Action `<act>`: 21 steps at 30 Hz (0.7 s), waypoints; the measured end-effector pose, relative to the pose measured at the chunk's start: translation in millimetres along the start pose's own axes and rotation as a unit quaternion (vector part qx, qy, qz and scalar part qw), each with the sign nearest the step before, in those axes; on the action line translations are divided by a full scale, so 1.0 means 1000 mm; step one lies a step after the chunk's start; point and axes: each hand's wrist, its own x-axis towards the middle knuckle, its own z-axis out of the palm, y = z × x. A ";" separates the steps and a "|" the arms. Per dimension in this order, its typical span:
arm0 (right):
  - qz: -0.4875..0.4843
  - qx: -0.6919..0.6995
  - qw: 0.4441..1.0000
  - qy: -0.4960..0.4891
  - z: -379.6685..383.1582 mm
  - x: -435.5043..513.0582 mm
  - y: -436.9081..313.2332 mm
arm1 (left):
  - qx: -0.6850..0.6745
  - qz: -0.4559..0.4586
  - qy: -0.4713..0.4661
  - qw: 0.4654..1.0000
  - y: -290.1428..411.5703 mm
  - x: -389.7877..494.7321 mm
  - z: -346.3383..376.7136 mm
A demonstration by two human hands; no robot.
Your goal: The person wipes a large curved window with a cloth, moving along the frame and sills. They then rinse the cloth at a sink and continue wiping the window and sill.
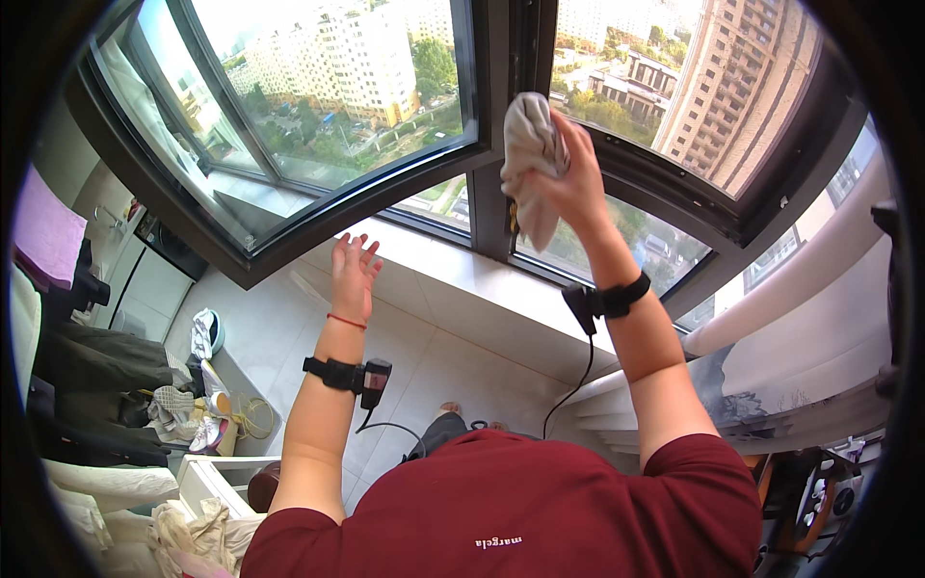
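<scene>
My right hand (576, 173) grips a bunched, pale grey cloth (533, 137) in front of the dark window frame. The cloth covers part of the upright post (491, 209) between the two windows, and its lower end hangs down loose. My left hand (354, 267) is raised with fingers apart and holds nothing. It is nearest the lower edge of the window sash (361, 191) that stands swung inward on the left. Another dark-framed window (650, 87) is at the upper right. Beneath the post runs a white window sill (462, 267).
White curtains (780, 332) hang at the right. On the left are hanging clothes (94, 361), several shoes (206, 426), a light blue basin (215, 332) and a white cabinet (144, 289). A white stool-like frame (206, 480) stands lower left. Cables run from both wrist bands.
</scene>
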 end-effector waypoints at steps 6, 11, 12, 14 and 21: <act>-0.101 -0.057 0.993 0.014 0.017 0.116 -0.020 | -0.109 -0.074 -0.002 0.991 0.002 0.079 0.009; -0.101 -0.175 0.977 0.073 0.066 0.093 0.014 | -0.098 -0.053 0.004 0.994 -0.006 0.101 0.002; -0.092 -0.163 0.980 0.064 0.076 0.073 0.024 | -0.101 -0.058 -0.004 0.993 -0.006 0.106 0.000; -0.042 -0.154 0.986 0.050 0.096 0.032 0.039 | -0.109 -0.072 -0.013 0.991 -0.005 0.117 -0.003; 0.119 -0.190 0.971 -0.085 0.125 -0.055 0.058 | -0.134 -0.080 -0.019 0.988 -0.005 0.157 0.000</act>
